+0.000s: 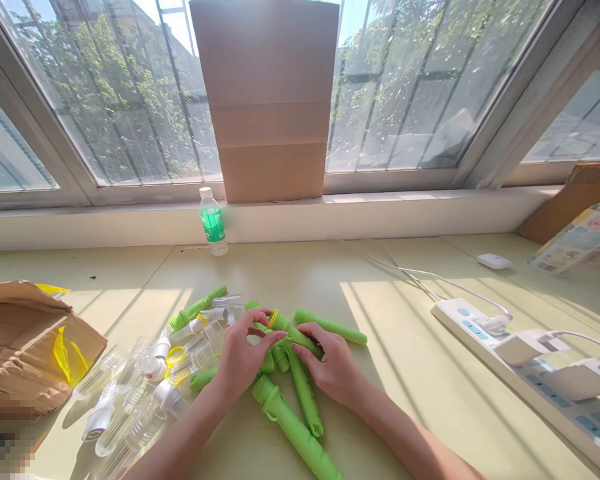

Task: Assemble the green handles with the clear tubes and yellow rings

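Observation:
My right hand [333,363] is closed around a green threaded plastic tube [296,335], held at a slant above other green pieces. At the tube's upper left end sits a yellow ring [274,319]. My left hand [245,350] pinches at that ring with thumb and forefinger. Under and around both hands lie several more green tubes, among them a large one [295,427] in front and one [333,327] behind my right hand. Left of my left hand is a pile of clear plastic tubes [125,420] with white caps [167,393] and a loose yellow ring [175,355].
An opened cardboard box [25,347] with yellow plastic stands at the left. A bottle with a green label [213,223] is by the window ledge. On the right lie a white power strip [480,333] with plugs and cables, and a small white case [494,261].

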A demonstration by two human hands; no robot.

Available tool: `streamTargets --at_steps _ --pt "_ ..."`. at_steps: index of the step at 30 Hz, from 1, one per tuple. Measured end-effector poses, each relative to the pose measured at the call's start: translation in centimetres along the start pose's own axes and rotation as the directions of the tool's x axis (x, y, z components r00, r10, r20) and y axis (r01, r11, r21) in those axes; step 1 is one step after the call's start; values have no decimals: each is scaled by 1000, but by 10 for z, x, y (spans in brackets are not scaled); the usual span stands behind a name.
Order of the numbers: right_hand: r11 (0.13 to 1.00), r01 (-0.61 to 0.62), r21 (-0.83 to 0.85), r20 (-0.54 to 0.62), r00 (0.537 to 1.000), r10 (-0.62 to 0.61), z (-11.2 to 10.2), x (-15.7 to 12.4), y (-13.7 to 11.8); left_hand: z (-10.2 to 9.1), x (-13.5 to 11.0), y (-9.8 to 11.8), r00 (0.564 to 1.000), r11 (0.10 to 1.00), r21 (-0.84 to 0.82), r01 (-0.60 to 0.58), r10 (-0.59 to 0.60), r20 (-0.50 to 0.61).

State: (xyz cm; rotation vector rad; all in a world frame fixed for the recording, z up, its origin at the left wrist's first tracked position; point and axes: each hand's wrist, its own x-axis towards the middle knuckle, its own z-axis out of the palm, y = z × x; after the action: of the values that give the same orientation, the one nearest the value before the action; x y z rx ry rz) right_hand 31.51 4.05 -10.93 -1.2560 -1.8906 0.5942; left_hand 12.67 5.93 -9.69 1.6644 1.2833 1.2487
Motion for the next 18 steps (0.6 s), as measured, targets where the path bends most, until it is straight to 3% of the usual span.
streamTargets --at_steps 11,18 --pt "994 3 -106 6 1000 -2 2 1 3 -1 -1 5 997 997 -7 -75 75 14" --pt "998 32 -48 46 998 -30 -3 2 0 0 -1 2 994 994 13 -108 107 29"
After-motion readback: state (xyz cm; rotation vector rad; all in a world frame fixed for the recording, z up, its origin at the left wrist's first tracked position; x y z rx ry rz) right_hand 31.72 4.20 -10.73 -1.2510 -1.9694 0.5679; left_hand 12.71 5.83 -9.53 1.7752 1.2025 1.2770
